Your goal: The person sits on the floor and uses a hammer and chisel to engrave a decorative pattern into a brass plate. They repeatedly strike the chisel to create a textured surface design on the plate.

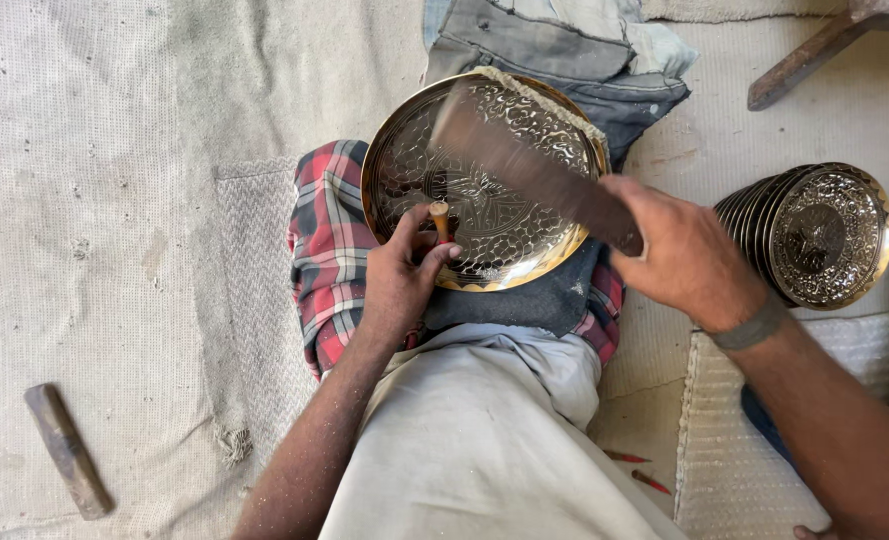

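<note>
A round engraved brass plate [505, 235] rests on a cushion of plaid and denim cloth [327, 250] over my lap. My left hand [402, 280] grips a small punch [440, 216] with a rounded wooden-looking top, held upright against the plate's surface near its lower left. My right hand [687, 262] holds a long flat bar [530, 165], blurred from motion, which reaches diagonally across the plate toward its upper left.
A stack of several similar engraved plates [823, 235] leans on edge at the right. A flat metal bar [67, 450] lies on the burlap floor covering at lower left. A wooden piece [800, 60] sits at the top right, folded denim [565, 50] behind the plate.
</note>
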